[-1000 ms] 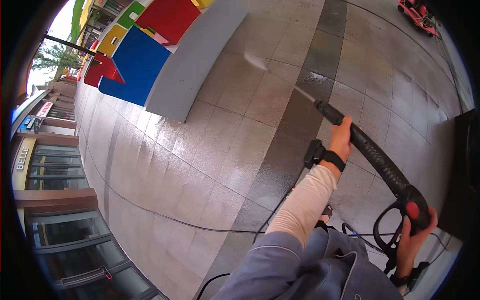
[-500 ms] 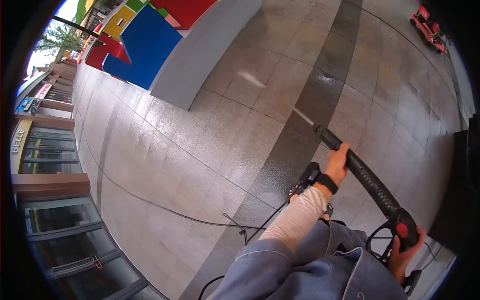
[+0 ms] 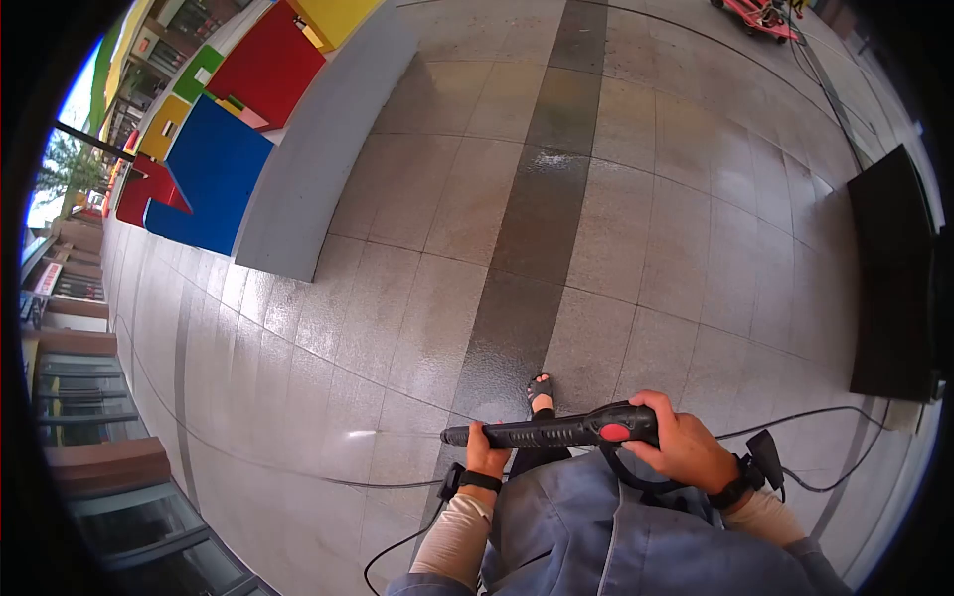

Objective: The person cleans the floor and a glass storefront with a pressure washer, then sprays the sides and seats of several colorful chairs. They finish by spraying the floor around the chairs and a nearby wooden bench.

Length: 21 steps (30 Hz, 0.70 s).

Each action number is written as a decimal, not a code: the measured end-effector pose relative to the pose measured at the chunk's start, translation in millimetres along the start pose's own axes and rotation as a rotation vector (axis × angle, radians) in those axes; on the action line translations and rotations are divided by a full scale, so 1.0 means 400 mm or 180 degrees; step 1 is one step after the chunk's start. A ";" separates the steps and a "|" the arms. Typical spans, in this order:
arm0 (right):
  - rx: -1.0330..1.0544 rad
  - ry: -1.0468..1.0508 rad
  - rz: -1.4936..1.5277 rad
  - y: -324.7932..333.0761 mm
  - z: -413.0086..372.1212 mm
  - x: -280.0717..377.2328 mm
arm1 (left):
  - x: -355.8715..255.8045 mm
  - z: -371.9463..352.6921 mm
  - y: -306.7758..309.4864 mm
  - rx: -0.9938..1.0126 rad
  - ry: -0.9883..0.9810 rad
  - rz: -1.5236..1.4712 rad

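A black pressure washer gun (image 3: 542, 433) with a red round button lies nearly level across the front of my body, its nozzle pointing left. My left hand (image 3: 485, 455) is wrapped around the barrel just behind the nozzle. At the other end, my right hand (image 3: 686, 445) grips the rear of the gun above the trigger guard; some of its fingers are hidden. A thin jet leaves the nozzle, with a white streak of spray (image 3: 361, 433) over the tiles to the left. Both wrists wear black straps with small devices.
Wet paving tiles (image 3: 417, 308) surround my sandalled foot (image 3: 540, 389), crossed by a dark strip (image 3: 512, 228). A grey plinth (image 3: 323, 149) carries large coloured shapes. A hose (image 3: 328, 481) trails left. To the right stands a black panel (image 3: 894, 288); a red wheeled machine (image 3: 760, 18) is at the back.
The gun has swung from pointing ahead to pointing left, and both hands moved with it. My view has turned, so the plinth sits further left and the black panel shows more fully.
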State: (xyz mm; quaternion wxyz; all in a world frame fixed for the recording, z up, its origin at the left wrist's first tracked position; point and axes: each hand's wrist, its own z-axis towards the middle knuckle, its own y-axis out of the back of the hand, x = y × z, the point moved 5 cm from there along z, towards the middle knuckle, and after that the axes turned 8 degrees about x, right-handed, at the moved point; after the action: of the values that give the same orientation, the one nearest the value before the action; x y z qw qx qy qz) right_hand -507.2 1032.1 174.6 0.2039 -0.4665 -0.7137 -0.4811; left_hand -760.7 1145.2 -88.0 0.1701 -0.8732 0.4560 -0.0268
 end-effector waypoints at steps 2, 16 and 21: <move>-0.0531 -0.0248 0.0241 0.028 -0.095 -0.063 | 0.101 0.032 -0.097 0.0525 0.0166 0.0225; -0.1804 -0.0917 0.0807 0.150 -0.392 -0.214 | 0.473 -0.006 -0.311 0.1298 0.0274 0.0757; -0.0031 -0.0678 0.0470 0.061 -0.327 -0.241 | 0.400 -0.089 0.153 0.0130 0.0285 -0.0028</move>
State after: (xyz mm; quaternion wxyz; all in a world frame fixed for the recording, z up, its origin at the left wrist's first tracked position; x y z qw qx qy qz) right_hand -460.3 874.4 174.8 0.1596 -0.5672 -0.6927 -0.4159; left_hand -722.8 974.4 -91.4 0.1671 -0.8694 0.4587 -0.0760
